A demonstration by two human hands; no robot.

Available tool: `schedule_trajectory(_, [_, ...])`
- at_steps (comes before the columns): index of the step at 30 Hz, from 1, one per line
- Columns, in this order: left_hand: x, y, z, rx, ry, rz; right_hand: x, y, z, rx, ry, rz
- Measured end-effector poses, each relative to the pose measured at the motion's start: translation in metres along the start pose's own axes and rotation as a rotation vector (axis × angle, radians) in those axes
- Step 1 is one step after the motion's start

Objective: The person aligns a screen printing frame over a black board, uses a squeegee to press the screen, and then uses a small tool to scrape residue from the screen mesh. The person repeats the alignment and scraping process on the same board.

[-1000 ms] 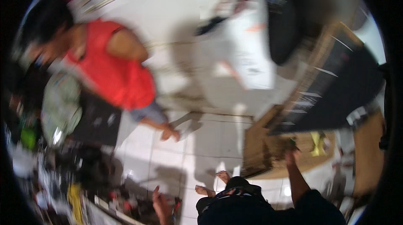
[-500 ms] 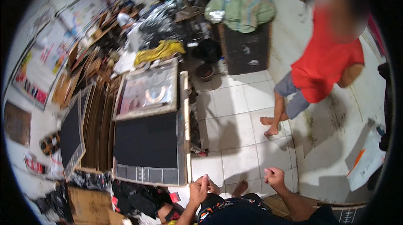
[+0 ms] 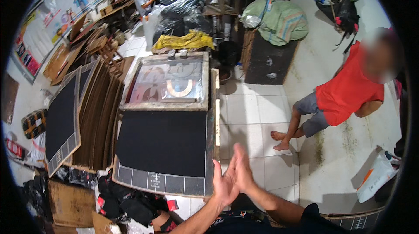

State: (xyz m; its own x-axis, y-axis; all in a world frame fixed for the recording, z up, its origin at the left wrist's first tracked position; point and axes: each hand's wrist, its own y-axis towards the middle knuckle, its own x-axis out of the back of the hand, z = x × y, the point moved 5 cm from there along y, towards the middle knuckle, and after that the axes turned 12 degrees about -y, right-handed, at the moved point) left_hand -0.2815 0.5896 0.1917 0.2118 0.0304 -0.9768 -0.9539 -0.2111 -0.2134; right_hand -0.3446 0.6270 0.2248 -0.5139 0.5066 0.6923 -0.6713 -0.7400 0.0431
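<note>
My left hand and my right hand meet palm to palm just off the near right corner of a board, fingers stretched out. Nothing shows in either of them. Beside my left hand lies the grid-edged board, with a flat black cloth piece on top. At the board's far end rests a wooden-framed printing screen; shapes and a pale arch show through its mesh.
Left of the board leans a thick stack of similar boards. Dark cloth bundles lie at the near left. A person in a red shirt leans at the right wall; another person is far back. A green sack tops a dark box.
My hands, apart and curled before, have come together with fingers stretched out. The view has shifted, so the board and screen appear larger and the far person is plainer.
</note>
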Motion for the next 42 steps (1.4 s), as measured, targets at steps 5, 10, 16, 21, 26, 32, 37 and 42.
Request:
schedule_trajectory(5, [0.004, 0.059, -0.021, -0.386, 1.348, 0.120, -0.041, -0.019, -0.046, -0.408, 0.660, 0.018])
schedule_trajectory(10, [0.053, 0.088, -0.041, -0.414, 1.898, -0.099, -0.064, -0.055, -0.148, -0.450, 0.901, 0.099])
schedule_trajectory(16, [0.082, 0.029, -0.129, -0.632, 1.988, -0.206, -0.067, -0.120, -0.320, -0.302, -0.618, 0.257])
schedule_trajectory(21, [0.107, -0.021, -0.285, -0.833, 1.952, -0.630, -0.087, -0.140, -0.380, -0.704, -0.674, 0.464])
schedule_trajectory(26, [0.123, -0.016, -0.458, -0.950, 2.187, -0.725, -0.109, 0.031, -0.250, -0.539, -0.631, 0.044])
schedule_trajectory(32, [0.148, 0.080, -0.582, -0.819, 2.391, -0.431, -0.196, 0.247, 0.007, 0.128, -0.542, -0.430])
schedule_trajectory(37, [0.149, 0.114, -0.614, -0.507, 2.510, -0.346, -0.260, 0.333, 0.048, 0.215, -0.745, -0.390])
schedule_trajectory(42, [0.099, 0.101, -0.618, -0.630, 2.535, -0.165, -0.255, 0.343, 0.049, 0.291, -0.793, -0.512])
